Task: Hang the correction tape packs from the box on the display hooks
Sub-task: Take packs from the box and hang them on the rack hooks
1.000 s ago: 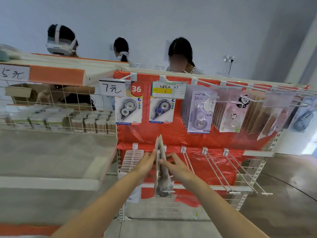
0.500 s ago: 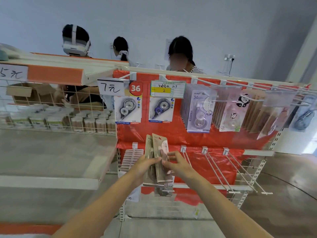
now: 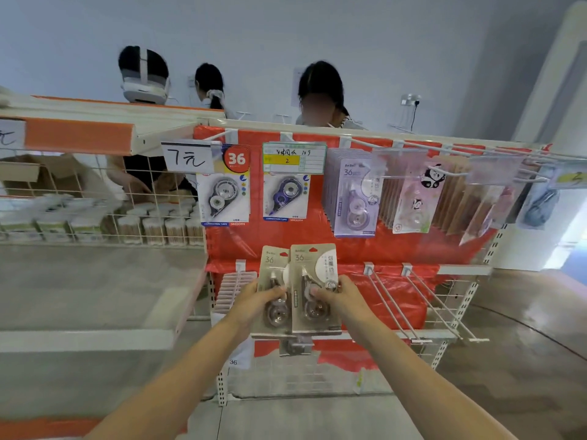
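Observation:
I hold beige correction tape packs in front of the lower row of display hooks. My left hand (image 3: pixel 255 300) grips the left pack (image 3: pixel 271 265) by its edge. My right hand (image 3: pixel 341 296) pinches the front pack (image 3: pixel 313 265), which faces me and overlaps the left one. Another pack (image 3: pixel 295 346) shows just below them. Bare white hooks (image 3: pixel 394 300) stick out to the right on the red back panel (image 3: pixel 365 249). The box is out of sight.
The upper row carries hung correction tape packs (image 3: pixel 224 193) and price tags (image 3: pixel 187 157). A pink stack (image 3: pixel 233 289) hangs left of my hands. A wire basket of cotton swabs (image 3: pixel 152 227) and a grey shelf (image 3: pixel 95 290) lie to the left. Three people stand behind the rack.
The packs were held edge-on a second ago; now they are turned face-on and fanned apart, one in each hand. The person with the headset moved right.

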{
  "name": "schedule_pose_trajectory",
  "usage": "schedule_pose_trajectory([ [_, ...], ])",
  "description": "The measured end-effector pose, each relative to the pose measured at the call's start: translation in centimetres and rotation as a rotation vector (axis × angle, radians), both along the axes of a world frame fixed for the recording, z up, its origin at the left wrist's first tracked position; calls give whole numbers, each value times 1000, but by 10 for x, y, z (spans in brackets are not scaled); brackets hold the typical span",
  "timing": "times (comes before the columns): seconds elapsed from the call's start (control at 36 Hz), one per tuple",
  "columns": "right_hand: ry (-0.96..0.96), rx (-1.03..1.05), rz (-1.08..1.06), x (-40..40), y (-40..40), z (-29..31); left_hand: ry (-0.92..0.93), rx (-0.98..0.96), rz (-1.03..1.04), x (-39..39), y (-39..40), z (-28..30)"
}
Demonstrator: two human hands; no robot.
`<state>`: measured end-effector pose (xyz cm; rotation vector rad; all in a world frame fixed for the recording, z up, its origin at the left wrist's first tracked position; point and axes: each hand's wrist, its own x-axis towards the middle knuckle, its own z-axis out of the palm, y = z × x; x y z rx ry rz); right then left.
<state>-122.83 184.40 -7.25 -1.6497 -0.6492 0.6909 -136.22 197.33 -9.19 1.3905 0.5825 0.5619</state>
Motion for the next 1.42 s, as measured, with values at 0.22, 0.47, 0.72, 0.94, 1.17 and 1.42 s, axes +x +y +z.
schedule_pose_trajectory([
  [0.22,-51,-16,-33,4,-2,-7,-20,-25,65,-7,7,-4],
  [0.47,-133,-148,-98,13,-3,-18,7,-31,145,-18,16,-8],
  [0.72,-453,-500,-10,4,-18,-26,122,52,164,-23,10,-27],
  [0.94,-432,-624,122,-9,-31,-54,153,35,156,-23,6,-36],
  [1.17,-315,-638,227,-14,-37,-81,151,34,139,-23,0,-42],
  [1.42,-237,-571,185,-17,-25,-104,186,3,124,-22,5,-55],
])
